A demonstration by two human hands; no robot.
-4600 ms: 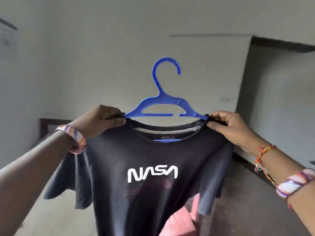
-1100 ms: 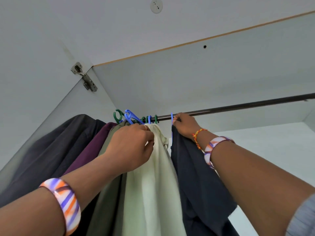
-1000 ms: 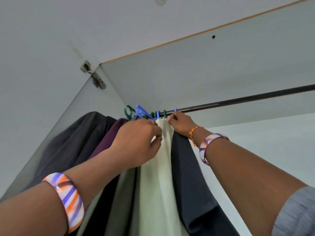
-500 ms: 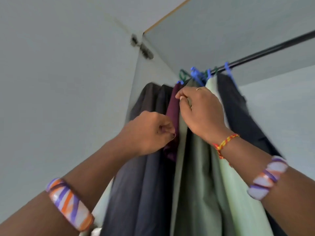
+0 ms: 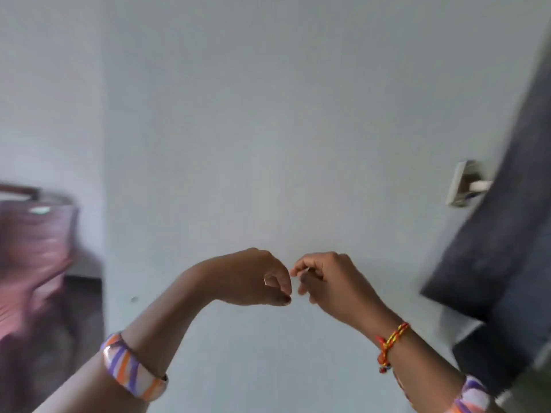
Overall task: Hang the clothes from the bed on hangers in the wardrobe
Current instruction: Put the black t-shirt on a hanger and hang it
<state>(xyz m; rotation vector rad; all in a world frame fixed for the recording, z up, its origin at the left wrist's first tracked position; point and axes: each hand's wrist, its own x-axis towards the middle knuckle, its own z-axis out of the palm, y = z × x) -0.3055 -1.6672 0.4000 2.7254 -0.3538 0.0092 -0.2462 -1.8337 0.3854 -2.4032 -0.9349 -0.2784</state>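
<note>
A plain pale door panel [image 5: 268, 129] fills most of your view, blurred by the turn of your head. To the right of it a dark garment [image 5: 507, 228] hangs at the frame's edge, with a metal hinge [image 5: 466, 184] showing just beside its inner edge. To the left of the panel, low down, a smear of pinkish-purple cloth [image 5: 32, 248] lies on what looks like the bed; it is too blurred to tell what pieces are there.

Your left hand [image 5: 253, 278] is loosely curled in front of the panel, thumb and forefinger closed to a ring, with nothing visible between them. Your right hand [image 5: 331, 281] sits just beside it, fingertips nearly meeting the left's, fingers bent inward; a pale sliver shows at its fingertips, but I cannot tell whether it is pinching something or that is only a nail. Neither hand carries a garment or a hanger.

So the step in hand is probably the trip to the bed for the next piece. Relax both hands as you turn, and settle your head so the cloth is in clear sight before you reach. Take one garment only, by the neckline or shoulders, so it hangs straight and is ready to take a hanger.
</note>
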